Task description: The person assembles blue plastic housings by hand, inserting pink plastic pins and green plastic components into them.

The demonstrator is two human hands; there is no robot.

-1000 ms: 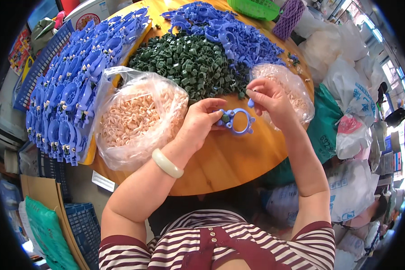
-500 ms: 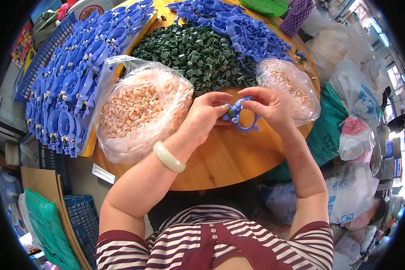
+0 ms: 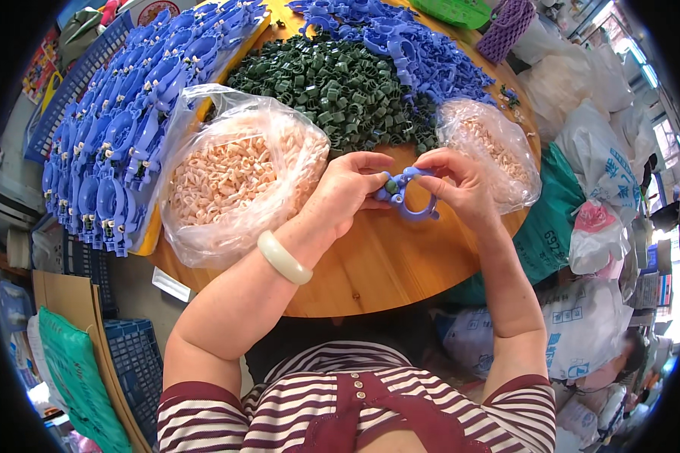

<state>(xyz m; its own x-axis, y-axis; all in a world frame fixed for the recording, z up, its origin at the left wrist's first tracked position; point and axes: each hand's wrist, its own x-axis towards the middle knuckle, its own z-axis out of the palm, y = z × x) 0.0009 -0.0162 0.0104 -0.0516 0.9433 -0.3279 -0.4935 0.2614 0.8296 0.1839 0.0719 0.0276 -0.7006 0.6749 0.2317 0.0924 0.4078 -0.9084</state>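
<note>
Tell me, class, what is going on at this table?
A person seated at a round wooden table holds a blue plastic ring piece between both hands. The left hand presses a small green part onto it while the right hand steadies it. Around them lie a heap of green parts, two bags of pale pieces and stacked blue pieces.

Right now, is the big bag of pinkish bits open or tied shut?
Open. The clear bag has its mouth spread wide on the round wooden table, so the pinkish pieces show uncovered.
</note>
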